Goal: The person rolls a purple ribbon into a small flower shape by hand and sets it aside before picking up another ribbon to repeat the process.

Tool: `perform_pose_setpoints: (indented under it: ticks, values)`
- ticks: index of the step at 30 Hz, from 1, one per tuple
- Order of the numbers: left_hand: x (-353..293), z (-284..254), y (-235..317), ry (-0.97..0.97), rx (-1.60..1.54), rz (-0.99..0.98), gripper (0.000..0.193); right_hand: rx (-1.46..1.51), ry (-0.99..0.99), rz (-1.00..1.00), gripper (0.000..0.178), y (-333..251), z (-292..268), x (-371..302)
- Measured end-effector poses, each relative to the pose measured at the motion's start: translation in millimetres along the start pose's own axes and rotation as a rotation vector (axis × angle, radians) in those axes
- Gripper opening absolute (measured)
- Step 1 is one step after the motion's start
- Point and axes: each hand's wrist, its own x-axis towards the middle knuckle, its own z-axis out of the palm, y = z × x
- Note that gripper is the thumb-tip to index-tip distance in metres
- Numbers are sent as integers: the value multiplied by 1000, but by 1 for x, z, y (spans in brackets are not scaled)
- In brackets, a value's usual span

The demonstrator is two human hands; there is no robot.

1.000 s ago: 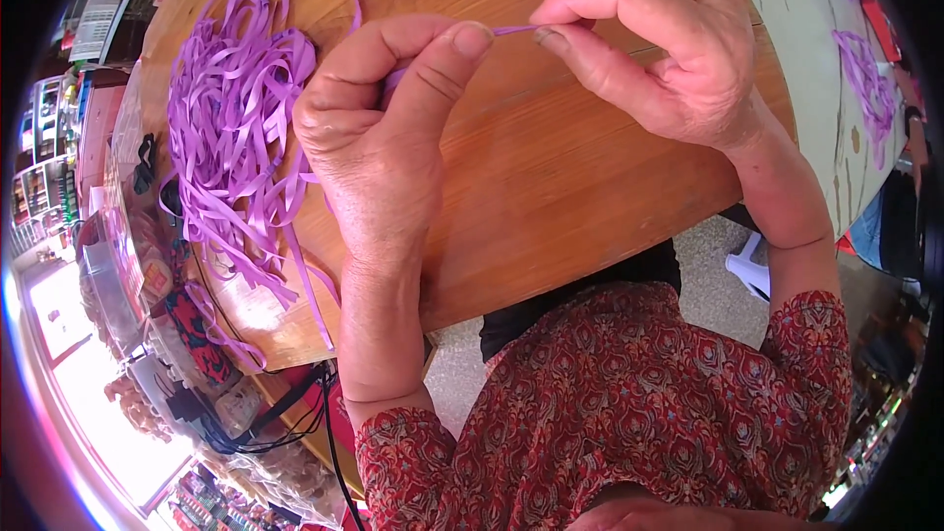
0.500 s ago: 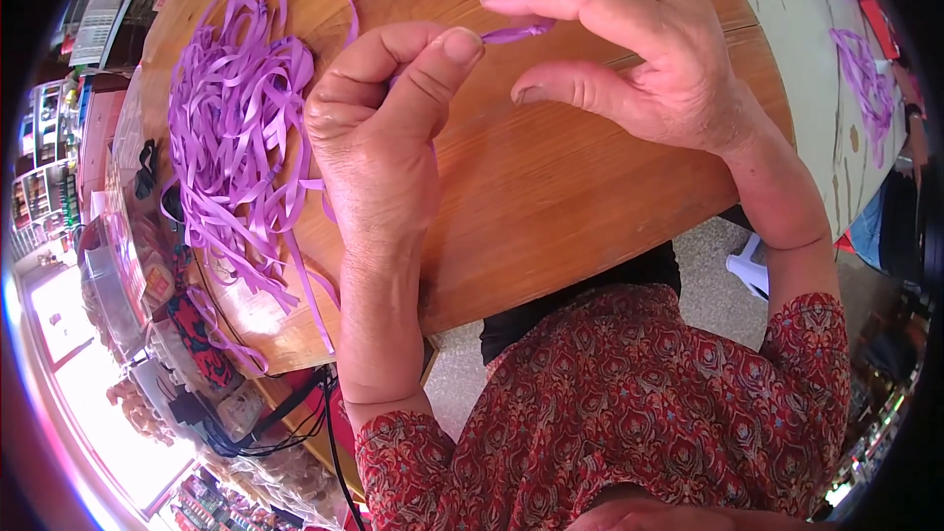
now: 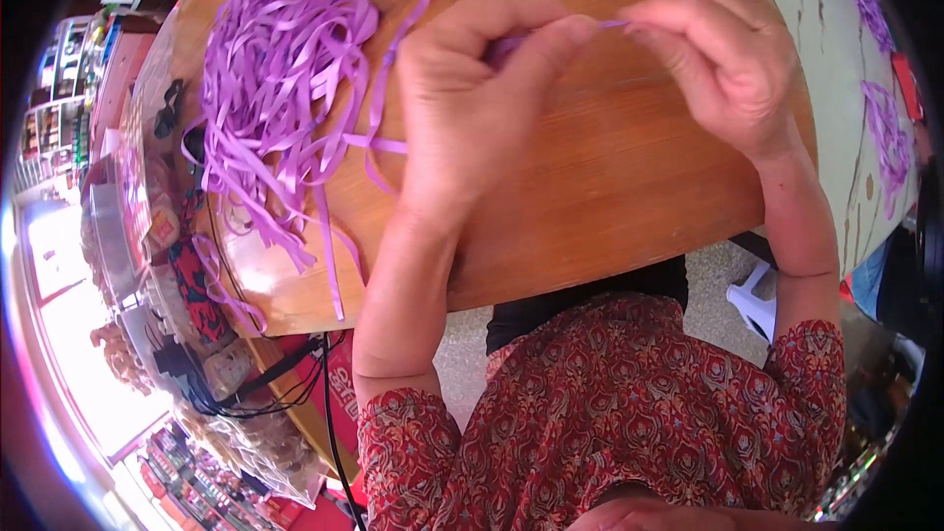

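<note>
A purple ribbon (image 3: 612,24) is stretched short between my two hands above the wooden table. My left hand (image 3: 482,88) pinches it between thumb and curled fingers, with more purple showing inside the curl. On the other side, my right hand (image 3: 723,54) grips the ribbon's end with thumb and forefinger pressed together. Left of my left hand lies a loose heap of purple ribbons (image 3: 280,69), several strands trailing toward the near edge. One strand reaches from the heap to behind my left wrist.
The round-edged wooden table (image 3: 610,197) spreads under my hands. At the right, a pale streaked surface (image 3: 826,69) bears more purple ribbons (image 3: 888,143). Black cables (image 3: 327,413) hang below the table's left edge. A white plastic piece (image 3: 752,305) stands on the floor at right.
My right thumb and forefinger have closed on the ribbon's end, where they were apart before. Both hands appear shifted right in the picture; the heap also sits farther right and higher.
</note>
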Motion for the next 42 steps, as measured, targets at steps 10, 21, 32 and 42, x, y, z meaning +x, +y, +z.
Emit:
perform_pose_setpoints:
  ticks: [10, 21, 32, 42]
  values:
    - [10, -33, 26, 236, 127, 198, 15, -169, 108, 58, 7, 17, 14, 5]
    - [-1, -113, -24, -34, 1087, 554, 28, -304, 221, 31, 22, 49, 34, -10]
    - [12, -129, -39, -21, 1007, 593, 22, -151, 174, -37, 19, 60, 45, -21]
    - [7, -127, -29, -68, 1218, 650, 20, -251, 431, 133, 23, 81, 42, -24]
